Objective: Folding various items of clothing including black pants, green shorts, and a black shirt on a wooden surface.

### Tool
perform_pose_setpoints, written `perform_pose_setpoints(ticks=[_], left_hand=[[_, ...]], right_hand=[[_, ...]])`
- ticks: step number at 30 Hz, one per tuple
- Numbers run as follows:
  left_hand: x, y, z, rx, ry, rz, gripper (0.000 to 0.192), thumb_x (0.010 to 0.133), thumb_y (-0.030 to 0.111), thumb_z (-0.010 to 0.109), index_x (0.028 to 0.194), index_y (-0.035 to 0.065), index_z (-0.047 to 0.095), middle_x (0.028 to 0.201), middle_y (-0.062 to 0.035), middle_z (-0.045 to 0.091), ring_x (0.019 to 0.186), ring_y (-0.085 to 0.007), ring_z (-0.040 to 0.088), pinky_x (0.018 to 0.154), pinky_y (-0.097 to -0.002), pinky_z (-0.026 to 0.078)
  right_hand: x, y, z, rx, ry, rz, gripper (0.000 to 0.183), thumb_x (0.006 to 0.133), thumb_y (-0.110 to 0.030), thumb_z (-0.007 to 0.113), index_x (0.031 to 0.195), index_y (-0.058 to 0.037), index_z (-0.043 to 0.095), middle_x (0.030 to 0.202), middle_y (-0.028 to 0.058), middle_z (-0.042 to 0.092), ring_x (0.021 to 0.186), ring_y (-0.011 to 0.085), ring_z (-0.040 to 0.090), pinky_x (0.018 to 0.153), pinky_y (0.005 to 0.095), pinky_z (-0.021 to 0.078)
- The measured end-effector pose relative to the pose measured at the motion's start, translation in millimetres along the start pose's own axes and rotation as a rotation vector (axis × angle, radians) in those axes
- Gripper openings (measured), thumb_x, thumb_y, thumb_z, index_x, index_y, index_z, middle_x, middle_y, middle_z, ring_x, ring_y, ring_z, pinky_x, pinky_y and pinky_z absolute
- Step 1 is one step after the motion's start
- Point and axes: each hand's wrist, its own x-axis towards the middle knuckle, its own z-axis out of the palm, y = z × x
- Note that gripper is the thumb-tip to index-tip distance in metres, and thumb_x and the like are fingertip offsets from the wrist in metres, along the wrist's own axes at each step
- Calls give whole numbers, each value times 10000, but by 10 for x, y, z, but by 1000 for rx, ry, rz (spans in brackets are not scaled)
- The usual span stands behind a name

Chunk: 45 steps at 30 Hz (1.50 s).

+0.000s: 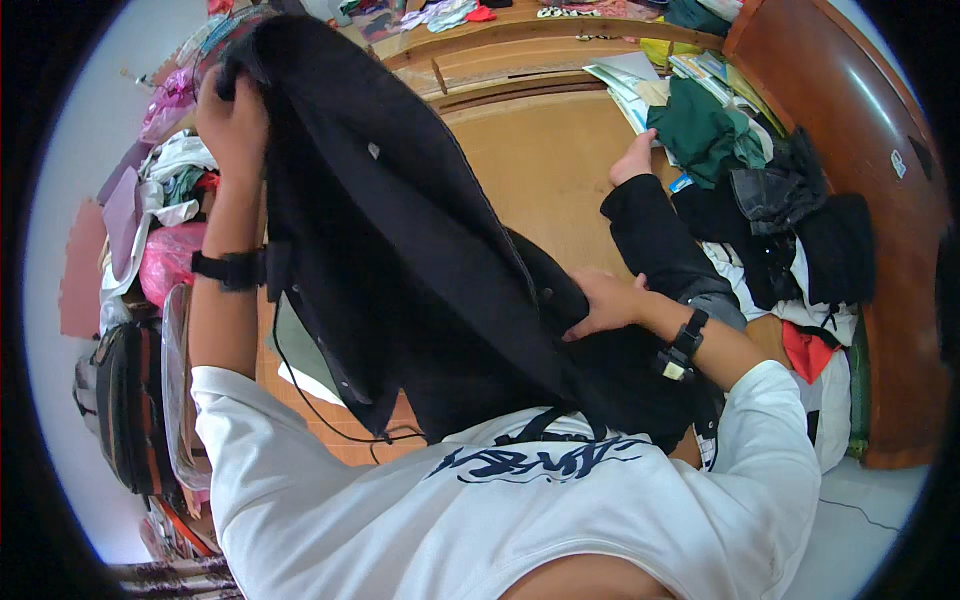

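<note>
A black garment with snap buttons (420, 247), perhaps a jacket, is stretched across the space before my chest. My left hand (234, 124), raised at the upper left, grips a bunched upper end of it. Lower down on the right, my right hand (611, 304) holds the garment's edge close to a button, part of its fingers behind the cloth. The lower part of the garment drapes over my lap and hides most of my legs. Black straps cross both my wrists.
Piled clothes, including a dark green cloth (701, 131), and papers (626, 86) lie at the right against a brown wooden panel (862, 187). A black bag (131, 405) and pink plastic bag (172, 259) stand left. A dark cable (300, 382) runs below the garment. My bare foot (634, 159) rests on the wooden surface (532, 165).
</note>
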Motion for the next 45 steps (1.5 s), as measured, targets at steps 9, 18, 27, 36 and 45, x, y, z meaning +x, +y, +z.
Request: perform_pose_setpoints(ticks=[9,18,27,36,45], left_hand=[[1114,-340,-60,362,28,29,333,825,329,575,979,38,627,787,-159,649,748,-291,633,699,-379,469],[2133,-672,-423,569,217,57,441,831,469,559,1062,106,657,965,-137,673,920,-303,635,800,-393,475],[2192,-775,-787,405,294,188,350,836,334,628,1066,73,669,994,-90,687,886,-198,654,803,-300,475],[2053,-1001,-715,359,128,74,464,873,339,589,1203,13,568,1105,-110,631,993,-208,592,867,-295,434],[833,-1607,1260,311,-512,-40,410,805,297,664,1090,8,605,1049,-178,632,993,-313,600,854,-377,453]], right_hand=[[255,98,-1717,-141,1296,-4,295,769,-27,516,1045,15,611,980,225,630,918,345,609,810,383,460],[-104,-757,-3308,-638,1680,-516,126,762,-49,551,847,28,603,727,258,543,671,343,593,622,399,446],[-462,-954,-3330,-437,1745,-576,133,783,-18,569,876,51,633,681,98,618,635,148,555,596,284,447],[-710,-1027,-3619,22,1406,-336,191,848,-138,600,913,28,668,782,91,638,692,152,577,619,290,474],[793,874,-3859,-311,1100,338,264,757,-238,606,929,-48,669,813,191,644,772,300,643,728,353,485]])
